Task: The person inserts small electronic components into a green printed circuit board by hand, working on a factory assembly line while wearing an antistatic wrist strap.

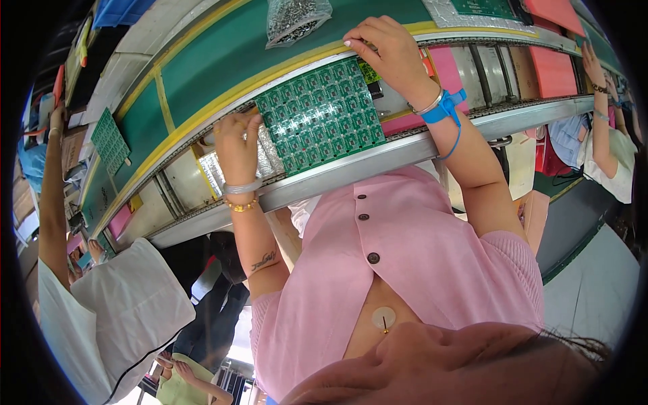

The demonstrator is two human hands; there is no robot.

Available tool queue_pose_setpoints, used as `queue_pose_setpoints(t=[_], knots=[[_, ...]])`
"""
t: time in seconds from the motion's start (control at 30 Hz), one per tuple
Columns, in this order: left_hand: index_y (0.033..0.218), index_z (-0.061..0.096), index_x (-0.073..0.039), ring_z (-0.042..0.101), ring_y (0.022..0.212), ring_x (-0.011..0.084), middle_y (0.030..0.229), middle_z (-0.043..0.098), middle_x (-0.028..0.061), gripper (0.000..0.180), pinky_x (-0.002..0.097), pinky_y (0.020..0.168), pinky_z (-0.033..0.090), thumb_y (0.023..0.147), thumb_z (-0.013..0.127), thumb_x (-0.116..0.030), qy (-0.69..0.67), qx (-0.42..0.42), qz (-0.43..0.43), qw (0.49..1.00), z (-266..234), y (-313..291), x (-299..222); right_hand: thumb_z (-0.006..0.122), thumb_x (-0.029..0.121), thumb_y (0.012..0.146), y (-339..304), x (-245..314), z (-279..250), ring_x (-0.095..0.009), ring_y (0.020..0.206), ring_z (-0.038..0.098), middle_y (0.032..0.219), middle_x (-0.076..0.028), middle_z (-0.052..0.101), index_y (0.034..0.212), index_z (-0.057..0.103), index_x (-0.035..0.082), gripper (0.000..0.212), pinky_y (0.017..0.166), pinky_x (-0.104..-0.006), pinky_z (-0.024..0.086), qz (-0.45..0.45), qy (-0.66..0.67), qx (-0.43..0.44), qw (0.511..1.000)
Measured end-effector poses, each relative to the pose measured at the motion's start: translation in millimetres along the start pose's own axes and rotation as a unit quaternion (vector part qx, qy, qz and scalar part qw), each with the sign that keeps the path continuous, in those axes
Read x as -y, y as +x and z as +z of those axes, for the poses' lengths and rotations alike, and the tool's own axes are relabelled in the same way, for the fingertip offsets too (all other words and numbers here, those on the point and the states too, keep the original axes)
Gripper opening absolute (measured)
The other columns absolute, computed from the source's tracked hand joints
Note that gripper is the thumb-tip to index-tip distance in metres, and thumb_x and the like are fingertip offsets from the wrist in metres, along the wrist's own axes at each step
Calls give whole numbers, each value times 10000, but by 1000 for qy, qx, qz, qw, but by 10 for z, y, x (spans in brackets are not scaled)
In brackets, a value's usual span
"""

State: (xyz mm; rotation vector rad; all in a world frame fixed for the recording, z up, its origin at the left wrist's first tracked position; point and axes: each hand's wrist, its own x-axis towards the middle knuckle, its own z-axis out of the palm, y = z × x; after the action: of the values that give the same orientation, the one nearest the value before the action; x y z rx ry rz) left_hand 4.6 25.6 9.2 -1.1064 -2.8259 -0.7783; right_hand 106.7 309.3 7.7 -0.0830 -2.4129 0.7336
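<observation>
A green circuit board panel (320,115), a grid of many small repeated boards, lies across the rails of the conveyor in front of me. My left hand (236,145) is at the panel's left edge, its fingers curled over the far rail and the thumb against the panel's corner. Whether anything sits inside those fingers is hidden. Above the panel's far right corner, my right hand (388,54) hovers by the yellow-edged ledge. Its thumb and forefinger are slightly apart, with nothing visible between them. A blue wrist strap (445,108) with a cord circles my right wrist.
A clear bag of small metal parts (297,23) rests on the green bench (223,47) beyond the conveyor. Another circuit board panel (110,142) stands at left. Pink foam (553,71) lies to the right. The near metal rail (344,169) runs before my body. Co-workers are on both sides.
</observation>
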Motion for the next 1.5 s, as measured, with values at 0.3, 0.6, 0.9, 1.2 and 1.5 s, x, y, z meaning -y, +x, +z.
queue_pose_setpoints(t=[0.3,0.6,0.9,1.2,1.5], knots=[[753,679,-58,530,822,308,812,604,95,89,382,731,434,751,675,-148,75,-39,64,994,-34,369,-340,653,120,748,354,78,190,-239,775,542,794,-32,592,833,649,86,91,683,-352,454,-92,-59,6,994],[845,690,-104,574,827,253,875,620,47,115,352,699,489,767,605,-111,1,-111,173,979,625,1194,-409,663,197,734,539,43,651,-211,876,526,821,-6,568,831,667,150,108,730,-352,435,-33,-237,68,969],[809,673,-93,568,832,266,860,603,57,74,364,703,478,750,645,-128,-4,-86,147,985,639,1227,-319,644,189,771,500,-5,666,-224,824,545,806,-14,596,818,637,129,76,708,-363,438,-36,-151,12,988],[792,665,-94,572,839,271,845,602,57,72,365,705,476,751,658,-153,-30,-84,139,986,623,1189,-330,636,219,797,476,7,598,-236,752,577,713,-36,607,864,640,119,120,621,-358,462,-9,-69,-23,997],[865,681,-101,624,771,254,822,658,65,103,342,655,487,793,646,-165,-70,-102,74,990,590,1177,-369,637,219,805,484,-48,573,-251,729,580,714,-46,610,870,643,114,124,627,-363,464,40,-25,-23,999]])
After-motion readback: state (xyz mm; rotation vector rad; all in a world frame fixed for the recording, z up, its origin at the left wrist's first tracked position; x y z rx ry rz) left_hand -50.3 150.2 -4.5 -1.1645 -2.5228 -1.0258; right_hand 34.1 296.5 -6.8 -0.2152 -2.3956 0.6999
